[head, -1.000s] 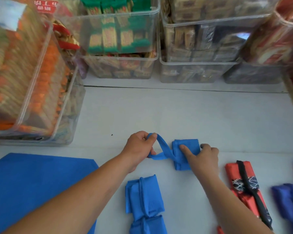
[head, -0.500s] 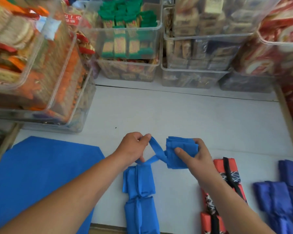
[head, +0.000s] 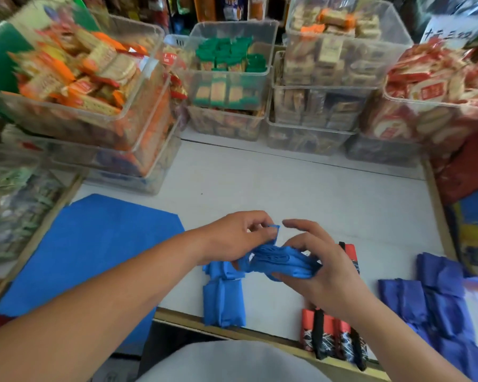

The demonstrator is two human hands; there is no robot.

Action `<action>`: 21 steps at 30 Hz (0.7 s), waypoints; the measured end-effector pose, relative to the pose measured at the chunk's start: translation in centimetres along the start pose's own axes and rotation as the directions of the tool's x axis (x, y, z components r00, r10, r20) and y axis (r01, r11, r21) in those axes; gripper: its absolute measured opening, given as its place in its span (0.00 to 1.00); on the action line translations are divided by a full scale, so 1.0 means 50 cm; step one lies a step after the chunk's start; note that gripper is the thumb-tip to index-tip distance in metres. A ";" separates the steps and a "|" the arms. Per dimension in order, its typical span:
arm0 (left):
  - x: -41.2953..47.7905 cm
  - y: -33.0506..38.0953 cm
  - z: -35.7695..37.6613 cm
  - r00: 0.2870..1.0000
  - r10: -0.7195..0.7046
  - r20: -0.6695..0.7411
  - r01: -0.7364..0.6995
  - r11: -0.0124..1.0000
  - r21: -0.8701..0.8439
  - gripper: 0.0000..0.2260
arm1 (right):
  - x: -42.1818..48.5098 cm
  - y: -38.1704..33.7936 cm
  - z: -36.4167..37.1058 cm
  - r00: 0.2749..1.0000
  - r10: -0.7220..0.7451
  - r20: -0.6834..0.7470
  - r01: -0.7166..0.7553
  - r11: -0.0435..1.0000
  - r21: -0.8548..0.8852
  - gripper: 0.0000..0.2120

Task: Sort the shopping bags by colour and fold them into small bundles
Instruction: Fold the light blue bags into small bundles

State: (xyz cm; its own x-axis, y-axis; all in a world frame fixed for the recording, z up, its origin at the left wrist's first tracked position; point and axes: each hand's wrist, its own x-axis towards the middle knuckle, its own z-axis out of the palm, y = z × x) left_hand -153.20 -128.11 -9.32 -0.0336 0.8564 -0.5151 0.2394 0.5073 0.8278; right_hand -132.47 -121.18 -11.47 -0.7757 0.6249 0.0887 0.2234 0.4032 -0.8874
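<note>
1. both hands are up over the white worktop (head: 301,188), working one blue bag (head: 283,261) between them, lifted clear of the surface.
2. the right hand (head: 319,267) cups the bundled body of that bag from the right, fingers curled around and under it, index finger stretched out loose above.
3. the left hand (head: 239,237) is half closed on the bag's left end, and its fingertips pinch a thin blue strap (head: 273,228) that pokes up between the two hands.
4. just below the left hand, two finished blue bundles (head: 224,301) lie end to end on the worktop, the nearer one reaching the front edge.
5. to the right, under the right wrist, red bundles (head: 329,332) with black straps and a white pattern lie in a line; one end shows beyond the hand, the rest sit by the front edge.
6. far right, a heap of darker blue bags (head: 439,296), roughly folded and touching each other, well apart from the light blue ones.
7. on the left, a flat blue bag (head: 94,244) lies spread out, its near part hanging past the worktop edge under the left forearm.
8. at the back and left, clear bins (head: 232,78) of wrapped snacks stand stacked along the worktop; the picture is blurred there.
</note>
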 end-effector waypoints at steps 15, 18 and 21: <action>-0.094 -0.037 0.071 0.912 0.007 -0.409 -0.103 0.971 -0.214 0.15 | -0.012 -0.026 0.018 0.963 0.255 -0.091 -0.248 0.965 0.082 0.16; -0.092 -0.044 0.099 0.873 0.058 -0.485 -0.180 0.961 -0.209 0.07 | -0.013 -0.032 0.017 0.960 0.260 -0.109 -0.251 0.964 0.086 0.16; -0.088 -0.043 0.114 0.816 0.106 -0.568 -0.266 0.942 -0.205 0.03 | -0.019 -0.042 0.009 0.959 0.254 -0.125 -0.248 0.967 0.064 0.12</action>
State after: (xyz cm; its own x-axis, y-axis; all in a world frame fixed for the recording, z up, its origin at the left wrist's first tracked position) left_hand -148.03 -133.52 -10.10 -0.5534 0.8070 -0.2059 0.0352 0.2697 0.9623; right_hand -132.47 -122.95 -9.89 -0.6133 0.7854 -0.0839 0.3702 0.1920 -0.9089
